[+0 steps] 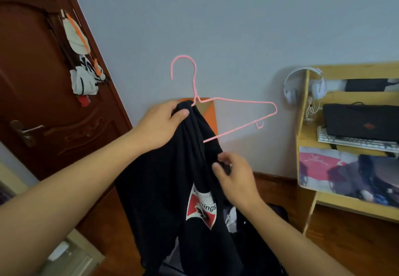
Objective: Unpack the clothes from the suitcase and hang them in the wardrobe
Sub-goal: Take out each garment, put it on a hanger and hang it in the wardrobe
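Left hand (160, 122) grips the bunched collar end of a black T-shirt (164, 189) together with the neck of a pink wire hanger (218, 105), held up in front of the wall. Right hand (234, 174) pinches a fold of the shirt fabric lower down, just below the hanger's bottom wire. Only the left arm of the hanger is inside the shirt; the right arm and its small notch stick out bare to the side.

Shirt hangs mid-air above the open suitcase (278, 211), which shows only partly behind the fabric, on the wooden floor. Wardrobe not in view.

Risks as I read it:
- Hanger is half threaded. If the left hand loosens to reposition, the thin wire likely slips out of the bunch and the shirt drops back into the suitcase.
- Fabric is twisted at the neck. Pulling the right side over the bare arm with that twist in place could stretch the collar or leave the shirt lopsided, and it would slide off once hung.
- The wire looks flimsy; a hard tug from the right hand may bend it or rotate it in the grip.
- Hook points up and free, close to nothing, so snagging looks unlikely here, but the desk shelf (345, 96) with headphones (302, 83) sits near on the right if the hanger swings.
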